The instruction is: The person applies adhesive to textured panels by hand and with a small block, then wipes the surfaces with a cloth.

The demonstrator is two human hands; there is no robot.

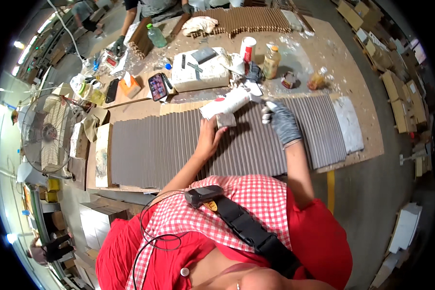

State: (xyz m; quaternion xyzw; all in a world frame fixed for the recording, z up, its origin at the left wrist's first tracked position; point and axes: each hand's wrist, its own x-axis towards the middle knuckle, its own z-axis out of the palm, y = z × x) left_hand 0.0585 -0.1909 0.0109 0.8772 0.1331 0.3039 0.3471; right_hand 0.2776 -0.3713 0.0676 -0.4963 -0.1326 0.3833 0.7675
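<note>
In front of me lies a long row of dark grey-brown strips (179,150), packed side by side. My left hand (208,140) is bare and closed round a small grey block (226,120), held over the middle of the row. A white cylindrical bottle (229,102) lies on its side just beyond that block, near the row's far edge. My right hand (284,124) wears a grey glove and hovers over the strips to the right. Its fingers are curled together; what they hold, if anything, is too small to tell.
Beyond the row stand a white block (200,77), a red-and-white canister (247,50) and a yellowish drink bottle (271,63). Phones lie at the left, near a fan (48,133). Pale slabs (347,126) end the row. Across the table another person's gloved hand (118,46) shows.
</note>
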